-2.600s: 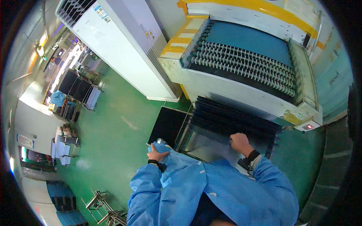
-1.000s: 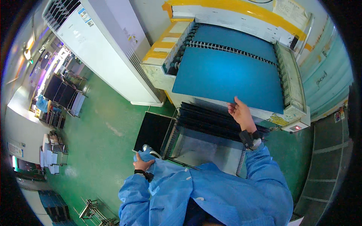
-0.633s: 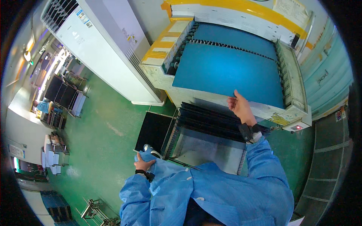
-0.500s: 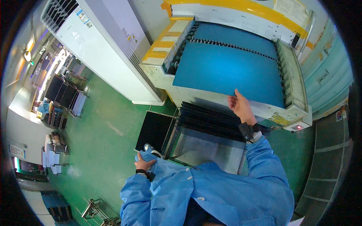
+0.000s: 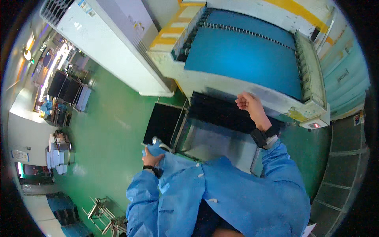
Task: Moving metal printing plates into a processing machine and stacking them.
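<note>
A large flat blue panel (image 5: 242,59) lies on the roller bed of a pale machine (image 5: 189,83), with another blue panel (image 5: 248,23) beyond a row of rollers. My right hand (image 5: 249,104) is raised just short of the nearer panel's front edge, apart from it, its fingers loosely bent and holding nothing. Below that hand stands a rack (image 5: 221,146) with several dark panels (image 5: 221,112) packed upright at its far side. My left hand (image 5: 153,158) rests low on my blue coat (image 5: 179,168), thumb spread from the fingers.
A black panel (image 5: 162,123) leans left of the rack. A tall white air conditioner (image 5: 114,47) stands left of the machine. Grey mesh-like panels (image 5: 339,166) line the right. A metal frame (image 5: 103,215) is on the green floor at lower left.
The view has tilted, so the machine sits higher in the picture. My right hand has drawn back from the nearer panel's front edge toward me. My left hand has stayed on the coat.
</note>
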The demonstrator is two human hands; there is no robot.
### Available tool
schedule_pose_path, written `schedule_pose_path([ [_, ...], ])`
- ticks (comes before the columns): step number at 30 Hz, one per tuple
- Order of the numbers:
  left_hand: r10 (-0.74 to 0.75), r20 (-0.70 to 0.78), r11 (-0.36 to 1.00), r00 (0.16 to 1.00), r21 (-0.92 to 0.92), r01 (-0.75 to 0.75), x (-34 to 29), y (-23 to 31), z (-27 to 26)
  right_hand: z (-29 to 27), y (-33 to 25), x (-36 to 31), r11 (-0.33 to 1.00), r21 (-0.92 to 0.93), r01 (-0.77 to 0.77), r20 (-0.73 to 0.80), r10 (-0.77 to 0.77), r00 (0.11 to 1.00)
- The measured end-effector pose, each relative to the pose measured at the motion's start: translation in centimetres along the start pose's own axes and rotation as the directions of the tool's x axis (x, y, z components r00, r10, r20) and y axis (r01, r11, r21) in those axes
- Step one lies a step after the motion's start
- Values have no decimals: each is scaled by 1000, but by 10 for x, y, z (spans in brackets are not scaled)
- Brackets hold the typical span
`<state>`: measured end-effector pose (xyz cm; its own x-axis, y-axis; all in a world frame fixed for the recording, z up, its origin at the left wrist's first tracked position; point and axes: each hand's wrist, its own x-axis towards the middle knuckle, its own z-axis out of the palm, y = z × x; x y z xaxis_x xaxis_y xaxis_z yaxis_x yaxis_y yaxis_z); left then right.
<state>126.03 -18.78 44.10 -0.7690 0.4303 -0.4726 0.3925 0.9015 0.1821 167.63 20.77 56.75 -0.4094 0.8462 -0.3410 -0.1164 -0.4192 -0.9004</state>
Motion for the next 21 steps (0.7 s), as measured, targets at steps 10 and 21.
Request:
schedule_pose_path([
  [10,-13,17,999,1000,53,12,-7,5,0,14,88,-77,554,-753,356,223,-294,929],
  [21,33,-2,999,999,19,-33,-4,2,2,13,111,-88,199,-867,457,361,-380,852],
])
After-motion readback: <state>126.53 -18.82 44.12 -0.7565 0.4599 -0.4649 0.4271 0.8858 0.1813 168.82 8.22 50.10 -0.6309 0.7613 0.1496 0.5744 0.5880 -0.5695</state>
